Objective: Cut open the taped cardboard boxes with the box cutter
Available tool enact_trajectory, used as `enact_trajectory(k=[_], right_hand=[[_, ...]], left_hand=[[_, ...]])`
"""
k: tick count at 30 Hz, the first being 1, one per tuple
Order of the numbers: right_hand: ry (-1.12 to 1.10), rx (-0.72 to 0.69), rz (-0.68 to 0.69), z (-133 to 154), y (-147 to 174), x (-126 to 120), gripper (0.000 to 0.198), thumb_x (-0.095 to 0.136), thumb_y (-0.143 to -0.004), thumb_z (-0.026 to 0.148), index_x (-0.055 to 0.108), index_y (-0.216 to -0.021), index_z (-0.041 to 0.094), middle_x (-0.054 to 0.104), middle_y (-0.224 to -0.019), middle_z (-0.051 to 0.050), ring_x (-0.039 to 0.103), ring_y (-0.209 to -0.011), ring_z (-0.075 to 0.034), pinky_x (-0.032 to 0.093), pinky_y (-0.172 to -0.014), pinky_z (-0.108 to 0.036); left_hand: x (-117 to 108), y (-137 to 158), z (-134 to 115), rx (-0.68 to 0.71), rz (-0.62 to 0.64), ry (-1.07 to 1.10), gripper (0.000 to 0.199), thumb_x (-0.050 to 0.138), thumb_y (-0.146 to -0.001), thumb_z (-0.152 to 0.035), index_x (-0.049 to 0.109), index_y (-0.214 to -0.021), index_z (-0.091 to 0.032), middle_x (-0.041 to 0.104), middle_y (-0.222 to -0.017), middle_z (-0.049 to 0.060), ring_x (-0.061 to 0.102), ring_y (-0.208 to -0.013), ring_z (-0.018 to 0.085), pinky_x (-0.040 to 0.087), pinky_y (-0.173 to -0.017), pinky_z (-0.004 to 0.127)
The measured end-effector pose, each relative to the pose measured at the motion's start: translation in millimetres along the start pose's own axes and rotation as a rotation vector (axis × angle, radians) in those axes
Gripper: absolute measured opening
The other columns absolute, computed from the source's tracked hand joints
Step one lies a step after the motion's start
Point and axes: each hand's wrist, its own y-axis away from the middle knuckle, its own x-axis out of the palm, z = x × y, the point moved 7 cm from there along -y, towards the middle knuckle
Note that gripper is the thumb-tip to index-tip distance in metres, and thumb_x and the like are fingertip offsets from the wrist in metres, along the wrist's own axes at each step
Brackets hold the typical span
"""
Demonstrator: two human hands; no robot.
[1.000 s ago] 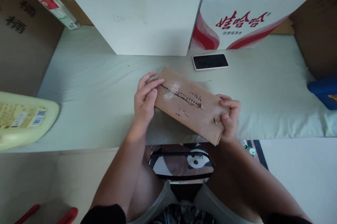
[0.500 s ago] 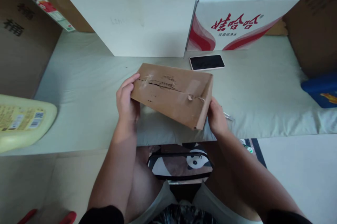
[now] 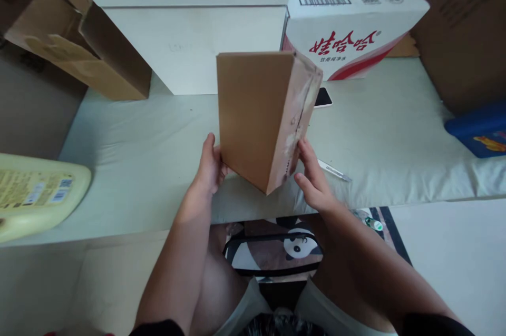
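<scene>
A brown cardboard box (image 3: 255, 115) is held upright and tilted over the pale green cloth (image 3: 158, 167). Its plain broad side faces me, and the narrow side with a torn tape seam is turned to the right. My left hand (image 3: 211, 165) grips the lower left corner; the thumb lies along the left edge and some fingers are hidden beneath. My right hand (image 3: 312, 175) touches the seamed side, fingertips against it and thumb apart. Near that hand a thin white pen-like tool (image 3: 334, 170) lies on the cloth. Partly behind the box is a phone (image 3: 324, 97).
White cartons (image 3: 190, 36) and a red-and-white water carton (image 3: 351, 30) stand at the back. An open cardboard box (image 3: 114, 62) is at the back left. A pale yellow bottle (image 3: 43, 194) lies left, a blue container (image 3: 480, 133) right. A panda-print bag (image 3: 272, 252) sits below the edge.
The box has been turned from lying tilted to standing upright, its seamed side swinging to the right. My left hand moved to its lower corner, and my right hand onto the seamed side.
</scene>
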Motion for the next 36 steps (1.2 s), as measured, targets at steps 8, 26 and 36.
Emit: enact_trajectory(k=[8,26,36], right_hand=[[-0.315,0.096,-0.196,-9,0,-11,0.058,0.049,-0.099,0.07,0.052,-0.148,0.039,0.057,-0.153,-0.006,0.053,-0.148,-0.032,0.04,-0.128,-0.06],[-0.269,0.044,0.141,33,-5,22,0.052,0.056,-0.097,0.072,0.064,-0.131,0.034,0.057,-0.162,-0.008,0.055,-0.149,-0.033,0.05,-0.12,-0.055],[-0.228,-0.095,0.146,42,-6,22,0.041,0.049,-0.106,0.06,0.059,-0.137,0.035,0.056,-0.161,-0.01,0.055,-0.15,-0.031,0.051,-0.119,-0.053]], left_hand=[[15,23,26,-0.436,0.219,-0.153,0.07,0.053,-0.083,-0.092,0.057,-0.074,-0.022,0.06,-0.052,0.004,0.067,-0.05,0.021,0.035,-0.042,0.025],[-53,4,-41,0.645,-0.41,-0.142,0.072,0.063,-0.085,-0.083,0.058,-0.136,-0.033,0.064,-0.141,0.01,0.064,-0.13,0.028,0.052,-0.111,0.044],[-43,1,-35,0.505,-0.266,0.028,0.064,0.087,-0.072,-0.061,0.059,-0.122,-0.031,0.062,-0.102,0.002,0.058,-0.08,0.018,0.048,-0.068,0.028]])
